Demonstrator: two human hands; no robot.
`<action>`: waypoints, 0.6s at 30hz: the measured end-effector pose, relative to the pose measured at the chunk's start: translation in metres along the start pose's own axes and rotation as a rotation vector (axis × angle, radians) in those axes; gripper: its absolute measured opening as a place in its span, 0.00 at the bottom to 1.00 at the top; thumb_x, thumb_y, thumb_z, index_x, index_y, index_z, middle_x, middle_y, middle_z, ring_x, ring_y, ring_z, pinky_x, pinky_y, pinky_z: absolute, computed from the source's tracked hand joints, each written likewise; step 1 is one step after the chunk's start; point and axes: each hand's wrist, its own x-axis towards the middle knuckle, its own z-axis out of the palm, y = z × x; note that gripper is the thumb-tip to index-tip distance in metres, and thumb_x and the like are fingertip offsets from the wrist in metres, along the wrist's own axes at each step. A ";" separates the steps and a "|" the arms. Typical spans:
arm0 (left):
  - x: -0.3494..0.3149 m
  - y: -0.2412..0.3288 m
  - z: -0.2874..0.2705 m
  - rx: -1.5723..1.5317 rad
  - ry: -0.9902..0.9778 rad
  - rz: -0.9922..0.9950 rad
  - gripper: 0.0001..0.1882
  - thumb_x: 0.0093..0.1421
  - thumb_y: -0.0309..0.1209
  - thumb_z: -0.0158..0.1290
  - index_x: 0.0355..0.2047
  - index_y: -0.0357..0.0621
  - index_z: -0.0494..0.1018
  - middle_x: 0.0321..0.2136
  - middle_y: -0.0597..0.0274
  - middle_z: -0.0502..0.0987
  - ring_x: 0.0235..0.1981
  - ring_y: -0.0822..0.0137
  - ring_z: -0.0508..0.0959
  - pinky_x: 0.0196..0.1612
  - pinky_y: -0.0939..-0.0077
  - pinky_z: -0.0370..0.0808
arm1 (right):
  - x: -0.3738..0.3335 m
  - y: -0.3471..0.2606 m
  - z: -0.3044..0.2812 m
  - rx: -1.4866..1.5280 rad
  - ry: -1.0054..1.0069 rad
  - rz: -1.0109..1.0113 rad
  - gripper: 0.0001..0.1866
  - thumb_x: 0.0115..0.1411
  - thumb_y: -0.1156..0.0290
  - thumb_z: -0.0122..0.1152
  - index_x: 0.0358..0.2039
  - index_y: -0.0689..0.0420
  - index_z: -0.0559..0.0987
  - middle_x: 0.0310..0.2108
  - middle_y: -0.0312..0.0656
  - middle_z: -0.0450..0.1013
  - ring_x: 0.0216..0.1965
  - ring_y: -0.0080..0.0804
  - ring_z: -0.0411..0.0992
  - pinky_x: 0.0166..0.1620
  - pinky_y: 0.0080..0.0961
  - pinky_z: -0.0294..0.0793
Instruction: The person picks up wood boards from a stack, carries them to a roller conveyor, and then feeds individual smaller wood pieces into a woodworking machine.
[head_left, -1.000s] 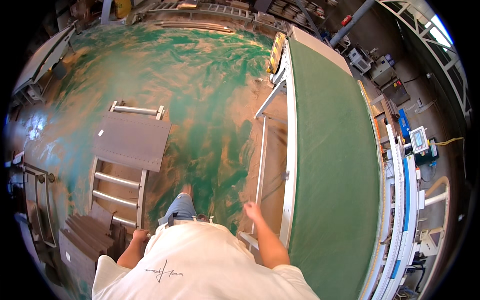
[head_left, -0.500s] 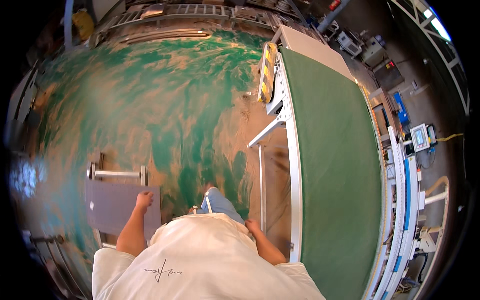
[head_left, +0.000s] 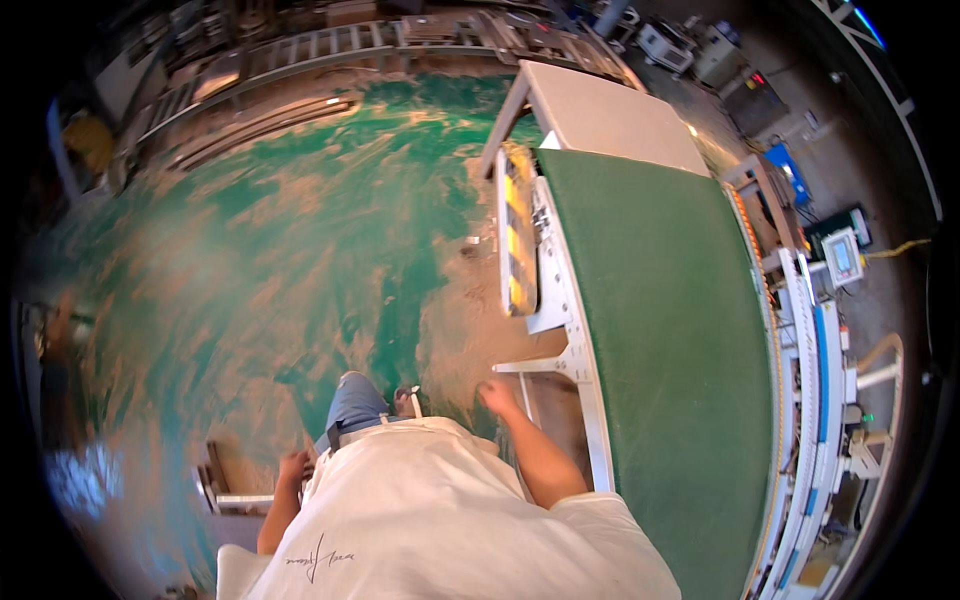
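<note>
Right hand (head_left: 497,396) hangs beside the conveyor frame (head_left: 570,365), which blocks passage rightward. Left hand (head_left: 293,468) hangs just above a grey platform (head_left: 232,498). Worn green floor (head_left: 260,280) ahead lies open.

- White short-sleeved T-shirt (head_left: 440,520), small dark script mark on the front.
- Blue jeans (head_left: 352,400) with dark belt.
- Forearms bare; both hands ungloved.

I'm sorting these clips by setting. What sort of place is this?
Most likely a factory or workshop floor. A long green conveyor belt on a white metal frame runs beside the person, the worn floor is painted green, and machinery with a small screen stands to the right.
</note>
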 end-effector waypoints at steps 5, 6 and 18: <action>0.083 0.120 0.005 0.653 -0.100 0.129 0.20 0.60 0.41 0.57 0.48 0.43 0.77 0.41 0.51 0.81 0.38 0.51 0.81 0.40 0.58 0.79 | 0.205 -0.168 -0.058 0.286 0.060 -0.130 0.15 0.63 0.62 0.61 0.42 0.60 0.81 0.35 0.50 0.80 0.33 0.42 0.80 0.41 0.39 0.78; 0.105 0.154 0.011 0.755 -0.133 0.191 0.20 0.60 0.41 0.57 0.48 0.44 0.77 0.41 0.50 0.81 0.39 0.50 0.81 0.41 0.57 0.79 | 0.236 -0.188 -0.065 0.274 0.085 -0.129 0.15 0.63 0.62 0.61 0.43 0.59 0.81 0.35 0.49 0.81 0.34 0.42 0.80 0.42 0.39 0.78; 0.327 0.784 0.050 0.159 -0.116 0.296 0.14 0.62 0.38 0.57 0.47 0.50 0.75 0.38 0.66 0.81 0.32 0.66 0.79 0.32 0.68 0.74 | 0.425 -0.385 -0.141 0.265 0.087 -0.037 0.13 0.63 0.62 0.62 0.44 0.55 0.82 0.38 0.48 0.81 0.40 0.40 0.79 0.44 0.35 0.77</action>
